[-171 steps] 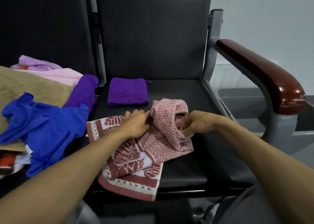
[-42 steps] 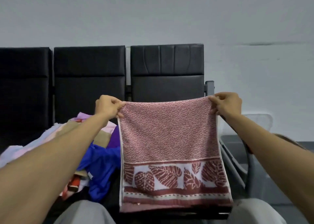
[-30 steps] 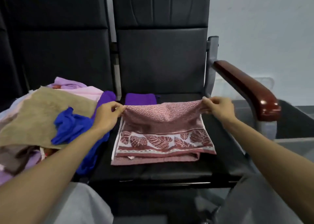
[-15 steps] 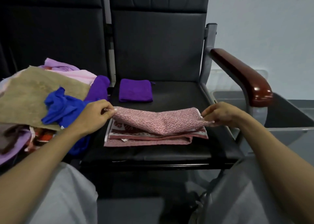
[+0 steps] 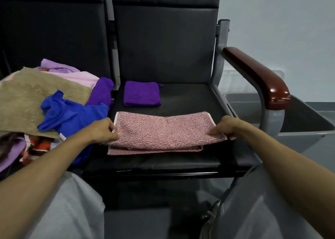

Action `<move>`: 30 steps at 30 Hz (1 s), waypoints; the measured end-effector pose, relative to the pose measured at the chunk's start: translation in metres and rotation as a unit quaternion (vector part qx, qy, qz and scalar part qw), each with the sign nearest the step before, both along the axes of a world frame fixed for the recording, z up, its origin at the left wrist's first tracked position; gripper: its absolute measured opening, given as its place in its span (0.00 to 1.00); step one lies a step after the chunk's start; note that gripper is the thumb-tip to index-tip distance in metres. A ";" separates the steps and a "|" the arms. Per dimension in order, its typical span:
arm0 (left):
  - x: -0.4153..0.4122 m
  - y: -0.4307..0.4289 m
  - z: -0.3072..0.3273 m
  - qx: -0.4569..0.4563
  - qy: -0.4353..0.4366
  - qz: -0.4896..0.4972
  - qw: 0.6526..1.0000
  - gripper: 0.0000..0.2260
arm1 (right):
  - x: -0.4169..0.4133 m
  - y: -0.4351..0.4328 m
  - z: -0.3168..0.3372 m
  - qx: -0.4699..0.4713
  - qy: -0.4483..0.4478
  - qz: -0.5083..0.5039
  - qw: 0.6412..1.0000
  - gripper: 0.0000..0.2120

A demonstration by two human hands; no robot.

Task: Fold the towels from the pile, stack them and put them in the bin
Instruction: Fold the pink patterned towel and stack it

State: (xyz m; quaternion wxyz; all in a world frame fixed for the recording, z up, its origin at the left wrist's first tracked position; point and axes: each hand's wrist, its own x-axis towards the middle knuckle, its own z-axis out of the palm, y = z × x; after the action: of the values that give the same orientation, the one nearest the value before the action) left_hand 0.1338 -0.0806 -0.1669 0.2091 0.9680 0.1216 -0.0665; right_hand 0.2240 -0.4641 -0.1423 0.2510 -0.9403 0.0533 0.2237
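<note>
Moments on, we had drawn the pink towel (image 5: 163, 130) down toward us, doubled on the seat (image 5: 190, 97) between our fingers (image 5: 113, 132). Our left hand (image 5: 103, 131) and right hand (image 5: 224, 127) each pinched a near corner with curled fingers; squaring the edges before releasing seemed wise.

Pink towel (image 5: 163, 130): terry cloth, nubby, matt.
Purple towel (image 5: 142, 93): plush cloth, fine pile.
Tan towel (image 5: 23, 97): coarse, shaggy cloth.
Blue cloth (image 5: 72, 115): smooth, soft weave.
Seat (image 5: 190, 97): black leather-look padding, smooth, faint sheen.
Armrest (image 5: 257, 75): red-brown wood look, glossy.
Frame (image 5: 222, 39): grey metal, matt.
Bin (image 5: 308, 128): grey plastic, smooth, matt.
</note>
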 end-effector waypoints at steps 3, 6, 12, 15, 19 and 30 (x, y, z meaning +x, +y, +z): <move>0.005 0.000 -0.002 0.000 0.035 0.019 0.999 0.16 | 0.003 0.002 0.004 0.133 0.017 -0.051 0.990 0.13; 0.005 -0.004 0.001 0.013 0.050 0.025 0.998 0.17 | 0.004 0.014 0.006 0.330 0.098 -0.090 0.934 0.07; 0.005 -0.005 -0.001 0.043 0.057 0.015 0.997 0.26 | 0.015 0.026 -0.006 0.352 0.067 -0.046 0.933 0.09; 0.006 -0.004 -0.002 0.046 0.060 0.013 0.997 0.26 | 0.013 0.027 -0.015 0.284 0.066 0.041 0.956 0.14; 0.009 -0.001 -0.005 0.051 0.059 0.008 0.997 0.26 | 0.014 0.034 -0.021 0.321 0.067 0.065 0.942 0.18; 0.010 -0.001 -0.006 0.042 0.056 0.009 0.998 0.28 | 0.005 0.052 -0.006 0.104 -0.041 0.207 0.972 0.18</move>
State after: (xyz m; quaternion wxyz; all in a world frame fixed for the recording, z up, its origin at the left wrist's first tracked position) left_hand 0.1442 -0.0819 -0.1730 0.1615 0.9697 0.1442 -0.1133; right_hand 0.2286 -0.4122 -0.1478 0.2977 -0.9079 -0.1766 0.2365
